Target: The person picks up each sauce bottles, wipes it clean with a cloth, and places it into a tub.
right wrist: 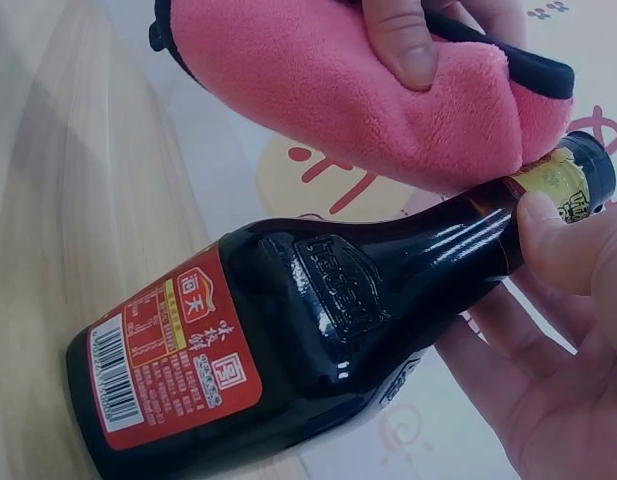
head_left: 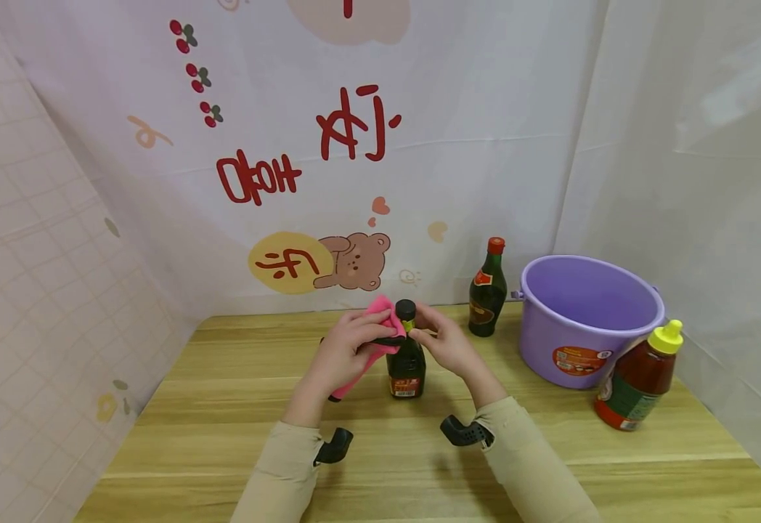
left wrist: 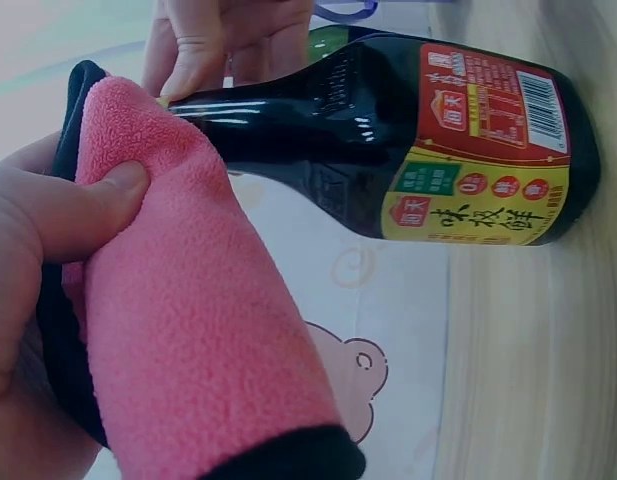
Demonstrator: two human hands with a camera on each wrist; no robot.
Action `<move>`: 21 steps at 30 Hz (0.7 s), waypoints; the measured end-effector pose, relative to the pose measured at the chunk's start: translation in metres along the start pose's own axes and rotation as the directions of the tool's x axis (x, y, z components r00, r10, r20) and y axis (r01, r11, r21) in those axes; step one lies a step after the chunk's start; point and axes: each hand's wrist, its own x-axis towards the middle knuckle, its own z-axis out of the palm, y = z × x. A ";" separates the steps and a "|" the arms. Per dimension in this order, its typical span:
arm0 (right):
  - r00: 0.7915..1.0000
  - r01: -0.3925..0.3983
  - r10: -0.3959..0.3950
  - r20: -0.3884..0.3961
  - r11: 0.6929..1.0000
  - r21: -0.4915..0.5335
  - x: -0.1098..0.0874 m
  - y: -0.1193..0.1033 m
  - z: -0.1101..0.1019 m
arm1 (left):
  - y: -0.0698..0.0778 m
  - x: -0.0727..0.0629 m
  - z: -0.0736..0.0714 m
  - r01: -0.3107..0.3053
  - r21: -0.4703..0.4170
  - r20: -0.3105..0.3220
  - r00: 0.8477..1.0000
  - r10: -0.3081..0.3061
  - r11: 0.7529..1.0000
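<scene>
A dark soy sauce bottle with a black cap and a red and yellow label stands upright on the table. My right hand holds it by the neck, thumb and fingers on either side, as the right wrist view shows. In my left hand is a pink cloth with black edging, pinched under the thumb and bunched up. In the right wrist view the cloth touches the bottle's neck just below the cap. The left fingers behind the cloth are partly hidden.
Behind to the right stands a dark green bottle with a red cap. Beside it is a purple bucket with its handle folded down. A red sauce bottle with a yellow cap stands in front of the bucket. A patterned cloth wall backs the wooden table.
</scene>
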 end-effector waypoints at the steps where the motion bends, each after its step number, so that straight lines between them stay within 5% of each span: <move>1: 1.000 -0.002 0.002 0.000 1.000 0.003 0.000 0.000 0.000 | 0.000 0.000 0.001 0.005 -0.003 0.005 1.000 -0.005 1.000; 21: 0.999 -0.031 0.030 0.016 0.999 0.010 0.001 -0.001 0.002 | -0.010 -0.017 0.012 0.047 0.036 0.179 0.983 -0.053 0.998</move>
